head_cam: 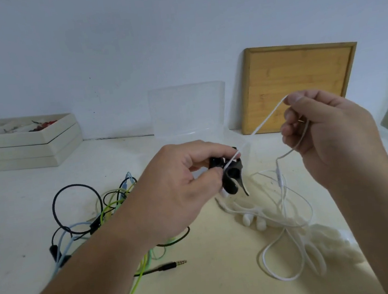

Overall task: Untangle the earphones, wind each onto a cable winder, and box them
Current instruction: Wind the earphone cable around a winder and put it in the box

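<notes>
With left hand (181, 191) pinches the black cable winder (231, 176) over the tabletop (204, 290); with right hand (326, 131) pinches the white earphone cable (267, 119), stretched taut to the winder. Looks early in the winding, with barely a turn on and most of the white cable slack on the tabletop. Leaves the coloured tangle (87, 219) unsorted and the clear box (188, 108) seemingly unfilled.

1. A strip of bare table (217, 277) is left open between the coloured cable tangle (94, 216), left, and white earphone loops (288, 223), right.
2. It is crossed by a black jack plug (175, 264).
3. The back is blocked by a clear box (188, 108), wooden tray (299, 84) and white trays (23, 147).
</notes>
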Demonstrator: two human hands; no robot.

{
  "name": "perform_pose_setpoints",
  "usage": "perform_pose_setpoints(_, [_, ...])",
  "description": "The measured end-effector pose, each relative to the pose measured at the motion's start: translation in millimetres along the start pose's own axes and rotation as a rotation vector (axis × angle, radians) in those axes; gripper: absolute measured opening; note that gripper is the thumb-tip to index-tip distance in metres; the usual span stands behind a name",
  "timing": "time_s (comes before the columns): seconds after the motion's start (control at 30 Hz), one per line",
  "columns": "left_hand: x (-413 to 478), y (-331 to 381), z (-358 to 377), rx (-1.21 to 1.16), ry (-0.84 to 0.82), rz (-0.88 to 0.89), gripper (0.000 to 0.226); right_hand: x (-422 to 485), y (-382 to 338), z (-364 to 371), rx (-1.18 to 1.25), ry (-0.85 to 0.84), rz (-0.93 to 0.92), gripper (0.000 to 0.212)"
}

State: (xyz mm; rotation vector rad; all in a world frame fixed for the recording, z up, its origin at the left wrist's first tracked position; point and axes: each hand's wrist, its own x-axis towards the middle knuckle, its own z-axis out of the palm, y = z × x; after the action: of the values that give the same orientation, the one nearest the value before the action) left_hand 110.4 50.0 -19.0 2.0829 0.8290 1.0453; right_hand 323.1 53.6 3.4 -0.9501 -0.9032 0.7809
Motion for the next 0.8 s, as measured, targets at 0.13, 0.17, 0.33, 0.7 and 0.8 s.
perform_pose_setpoints(0.13, [-1.6, -0.8, 1.8, 0.014, -0.074, -0.019, 0.034, 1.8, 2.0, -2.2, -0.024, 0.023, -0.006, 0.019])
perform_pose_setpoints(0.17, [-1.8, -1.3, 3.3, 0.027, -0.074, -0.022, 0.035, 1.8, 2.5, -2.1, -0.028, 0.022, -0.007, 0.020])
perform_pose_setpoints(0.33, [-2.3, -2.8, 7.2, 0.051, -0.091, -0.034, 0.031, 0.9, 2.1, -1.1, -0.038, 0.023, -0.005, 0.021])
perform_pose_setpoints(0.7, [-3.3, 3.5, 8.5, 0.081, -0.005, 0.007, 0.022, 1.3, 1.7, -1.5, -0.032, 0.042, -0.002, 0.021])
perform_pose_setpoints(0.8, [-2.4, 4.2, 9.4, 0.023, 0.005, 0.023, 0.024, 2.1, 2.8, -1.7, -0.055, 0.067, 0.017, 0.021])
